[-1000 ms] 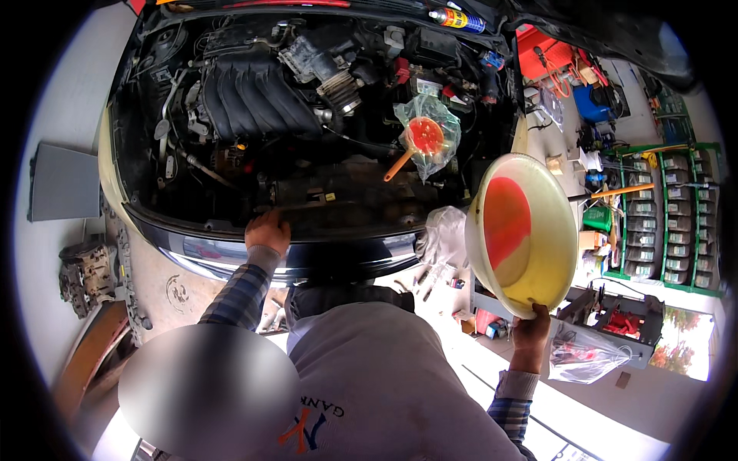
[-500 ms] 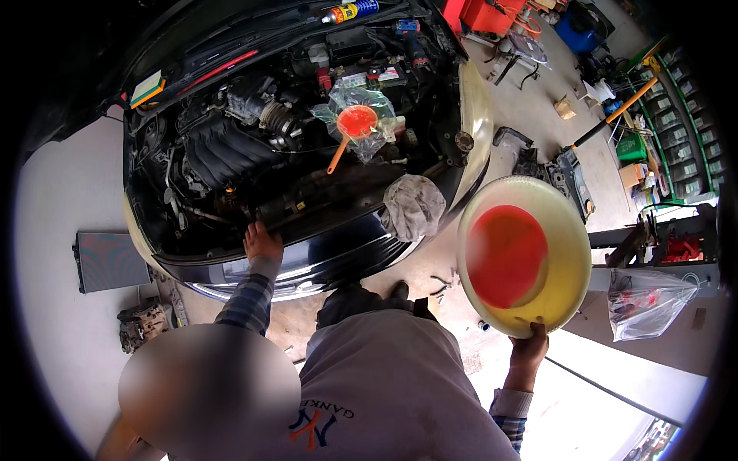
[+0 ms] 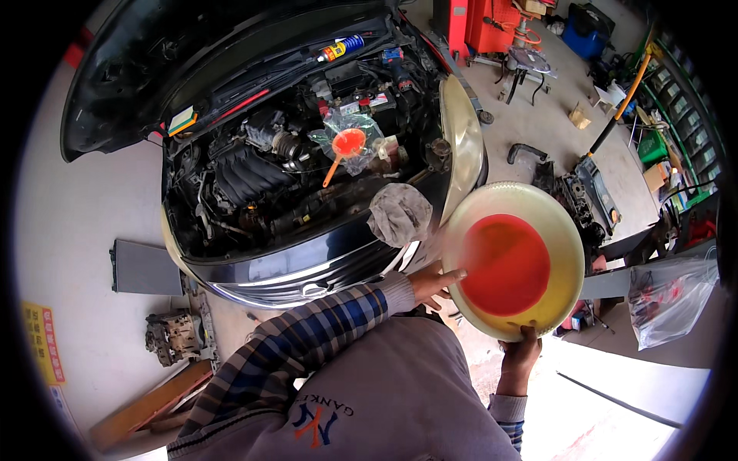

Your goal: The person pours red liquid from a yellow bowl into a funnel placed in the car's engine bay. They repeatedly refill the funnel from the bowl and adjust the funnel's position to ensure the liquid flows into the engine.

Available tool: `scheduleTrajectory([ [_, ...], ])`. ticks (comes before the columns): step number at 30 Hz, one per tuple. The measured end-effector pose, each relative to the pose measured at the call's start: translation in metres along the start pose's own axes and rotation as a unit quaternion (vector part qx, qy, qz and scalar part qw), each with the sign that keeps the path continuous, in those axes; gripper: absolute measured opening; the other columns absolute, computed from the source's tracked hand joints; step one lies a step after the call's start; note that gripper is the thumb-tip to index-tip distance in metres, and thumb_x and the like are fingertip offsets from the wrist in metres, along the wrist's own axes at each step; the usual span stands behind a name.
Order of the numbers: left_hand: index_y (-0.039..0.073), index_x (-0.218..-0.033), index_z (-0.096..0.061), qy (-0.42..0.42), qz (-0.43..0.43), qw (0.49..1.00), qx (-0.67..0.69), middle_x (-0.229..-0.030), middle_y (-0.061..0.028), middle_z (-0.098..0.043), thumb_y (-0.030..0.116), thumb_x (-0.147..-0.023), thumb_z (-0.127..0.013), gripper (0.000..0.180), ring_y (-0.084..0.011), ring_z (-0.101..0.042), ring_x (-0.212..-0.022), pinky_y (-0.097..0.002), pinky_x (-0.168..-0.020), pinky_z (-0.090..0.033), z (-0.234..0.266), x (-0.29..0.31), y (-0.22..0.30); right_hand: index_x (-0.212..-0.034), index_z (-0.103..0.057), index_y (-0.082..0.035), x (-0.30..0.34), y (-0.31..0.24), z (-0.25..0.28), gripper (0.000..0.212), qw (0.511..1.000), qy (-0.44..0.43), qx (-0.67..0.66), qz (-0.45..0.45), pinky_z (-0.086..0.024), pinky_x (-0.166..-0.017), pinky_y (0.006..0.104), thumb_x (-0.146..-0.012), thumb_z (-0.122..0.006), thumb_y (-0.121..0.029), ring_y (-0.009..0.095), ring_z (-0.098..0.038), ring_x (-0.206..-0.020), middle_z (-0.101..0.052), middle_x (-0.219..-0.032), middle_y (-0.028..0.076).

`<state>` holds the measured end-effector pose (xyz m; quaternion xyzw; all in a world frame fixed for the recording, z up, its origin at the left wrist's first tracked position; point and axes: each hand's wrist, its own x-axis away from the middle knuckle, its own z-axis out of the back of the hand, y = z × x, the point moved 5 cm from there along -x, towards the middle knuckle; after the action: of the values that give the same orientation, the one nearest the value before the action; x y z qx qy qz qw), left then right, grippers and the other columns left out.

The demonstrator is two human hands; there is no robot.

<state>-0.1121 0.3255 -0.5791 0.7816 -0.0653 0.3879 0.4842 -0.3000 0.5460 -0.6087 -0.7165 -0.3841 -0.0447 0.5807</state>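
Observation:
My right hand [image 3: 522, 353] grips the near rim of a pale yellow plastic basin [image 3: 567, 265], thumb over the edge. Red liquid [image 3: 507, 265] pools inside, and the basin tilts toward me. My left hand [image 3: 433, 286] is at the basin's left rim, fingers apart and one reaching over the edge; whether it bears any weight I cannot tell. Ahead is a car's open engine bay [image 3: 323, 207]. There, an orange long-handled scoop or funnel [image 3: 349, 144] with a red bowl rests on clear plastic film [image 3: 365, 127]. A crumpled grey cloth or cap [image 3: 400, 215] sits on the front edge.
A spray can [image 3: 340, 48] and a cordless power tool [image 3: 400, 69] lie at the back of the bay. At right are a black bent hose [image 3: 528, 152], car parts and a clear plastic bag [image 3: 673, 300]. At left, a flat grey panel [image 3: 146, 267] and an engine part [image 3: 173, 338] are on the floor.
My left hand has left the car's front edge and come right to the basin's rim. The basin stays in my right hand, now slightly closer to my body's middle. The view has shifted.

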Motion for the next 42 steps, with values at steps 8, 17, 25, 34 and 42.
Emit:
scheduleTrajectory([
  [8,0.008,-0.148,-0.031,0.058,-0.045,0.99,0.12,-0.137,-0.0162,-0.053,0.023,-0.096,-0.06,0.062,-0.0358,-0.064,-0.114,-0.0477,-0.08,-0.063,-0.01,-0.01,-0.012,-0.12,-0.051,0.006,0.014,-0.001,-0.022,0.039,1.0,-0.004,-0.001,0.003,-0.061,-0.05,0.0343,-0.089,-0.052,-0.017,0.026,-0.069,-0.069,-0.065,-0.098,0.018],
  [17,0.003,-0.141,-0.041,0.088,-0.051,0.986,0.132,-0.125,-0.0186,-0.062,0.018,-0.094,-0.058,0.052,-0.0346,-0.068,-0.105,-0.0448,-0.074,-0.064,0.003,-0.017,-0.041,-0.115,-0.053,0.003,0.016,0.009,-0.02,0.032,0.999,-0.004,0.028,-0.027,-0.055,-0.047,0.0295,-0.091,-0.052,-0.019,0.02,-0.063,-0.058,-0.064,-0.089,0.013],
  [25,0.002,-0.143,-0.037,0.098,-0.092,0.983,0.121,-0.125,-0.0212,-0.06,0.013,-0.091,-0.059,0.058,-0.035,-0.07,-0.099,-0.0418,-0.064,-0.065,-0.003,-0.005,-0.027,-0.116,-0.052,0.005,0.023,-0.006,-0.017,0.034,0.996,0.009,0.074,-0.041,-0.06,-0.046,0.0306,-0.093,-0.053,-0.019,0.022,-0.065,-0.052,-0.067,-0.088,0.017],
  [34,0.001,-0.142,-0.039,0.069,-0.122,0.983,0.117,-0.123,-0.0206,-0.061,0.013,-0.09,-0.059,0.057,-0.035,-0.069,-0.1,-0.0426,-0.066,-0.065,-0.009,-0.008,-0.023,-0.125,-0.05,0.004,0.033,-0.028,-0.021,0.039,0.995,-0.003,0.094,-0.017,-0.062,-0.048,0.0326,-0.093,-0.054,-0.019,0.024,-0.071,-0.068,-0.067,-0.099,0.017],
  [42,0.001,-0.143,-0.036,0.07,-0.107,0.984,0.127,-0.121,-0.0215,-0.061,0.013,-0.088,-0.059,0.06,-0.0356,-0.07,-0.096,-0.0426,-0.063,-0.065,-0.012,-0.003,-0.027,-0.12,-0.052,0.008,0.034,-0.029,-0.022,0.037,0.994,-0.018,0.104,0.006,-0.063,-0.051,0.0332,-0.093,-0.052,-0.018,0.025,-0.071,-0.078,-0.065,-0.103,0.018],
])
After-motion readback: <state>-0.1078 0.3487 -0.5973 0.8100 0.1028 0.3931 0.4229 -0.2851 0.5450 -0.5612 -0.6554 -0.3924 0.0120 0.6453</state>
